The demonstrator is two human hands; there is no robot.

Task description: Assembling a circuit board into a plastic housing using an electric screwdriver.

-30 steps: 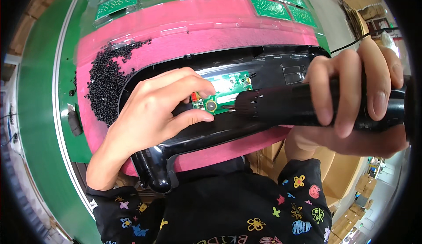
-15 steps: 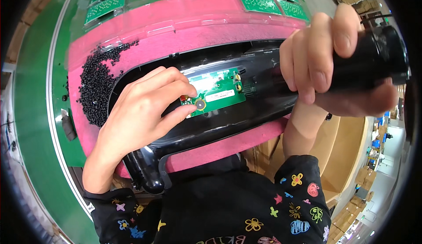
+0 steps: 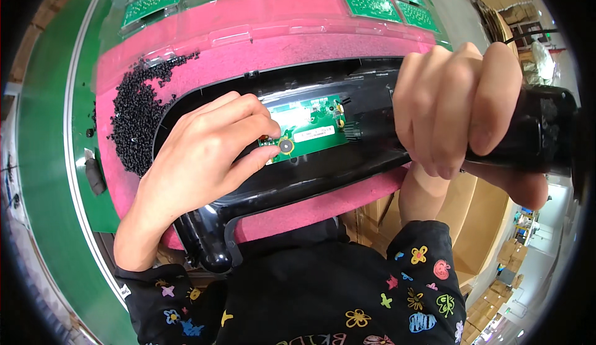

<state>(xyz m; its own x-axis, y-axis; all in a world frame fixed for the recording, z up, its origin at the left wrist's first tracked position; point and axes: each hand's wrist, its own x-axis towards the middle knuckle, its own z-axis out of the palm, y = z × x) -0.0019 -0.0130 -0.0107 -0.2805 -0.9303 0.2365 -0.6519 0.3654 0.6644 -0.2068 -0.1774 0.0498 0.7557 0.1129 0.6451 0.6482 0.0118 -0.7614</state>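
Pile of small black pieces (image 3: 133, 124), loose, on pink mat (image 3: 292, 50).

Left hand (image 3: 202, 155): thumb and forefinger slightly apart at the board's left end; whether they pinch a component cannot be told.

Black casing (image 3: 323, 174): glossy, elongated, rounded at left, lying open on the mat, stubby projection at lower left.

Circuit board (image 3: 323, 115): one, green, rectangular, seated inside the casing, slightly tilted up toward the right; bright glare on its upper left; round grey component (image 3: 286, 146) near its lower left corner; small parts along its right edge. Bears a white label (image 3: 313, 134), printed, too small to read.

Black garment (image 3: 285, 283): coloured doodles, lettering cut by the lower edge.

Right hand (image 3: 456, 112): fingers wrapped around a black cylindrical tool (image 3: 546, 124), well right of the board.
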